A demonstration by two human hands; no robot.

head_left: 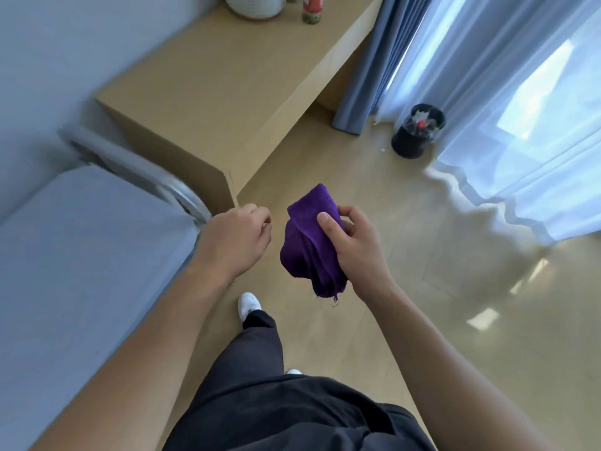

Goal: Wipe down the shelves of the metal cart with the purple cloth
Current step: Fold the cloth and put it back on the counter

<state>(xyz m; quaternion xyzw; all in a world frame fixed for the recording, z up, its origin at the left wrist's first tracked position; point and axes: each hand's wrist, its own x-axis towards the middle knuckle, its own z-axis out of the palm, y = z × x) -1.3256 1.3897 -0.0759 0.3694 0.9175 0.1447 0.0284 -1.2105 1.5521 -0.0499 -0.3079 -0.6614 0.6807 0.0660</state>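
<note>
The purple cloth (305, 252) is in the air at the middle of the view, above the floor (422, 255), bunched in the right hand (354, 245). That hand's grip is closed on it: the thumb (325, 222) presses across the upper folds, the other fingers curl round behind, and the rest hangs below the hand in loose pleats with a frayed corner at the bottom. The left hand (234, 239) is just to the left of the cloth and apart from it, fingers loosely curled, its grip slack with nothing visible in it. No cart shelf can be made out. On the left lies a bed (81, 255) with a blurred metal rail (130, 164) at its far end, and whether that rail belongs to the bed or to something else I cannot tell. Beyond it stands a wooden desk (227, 92). By the curtains (367, 60) on the far right sits a black bin (413, 138). The cloth looks light, soft and limp, so it will neither slip nor break, but it will sag and trail wherever it is not held. For wiping it would probably serve best folded into a flat pad and taken across the middle, palm on top and fingers spread, rather than pinched at an edge. The loose frayed end could catch on a cart's edges.
</note>
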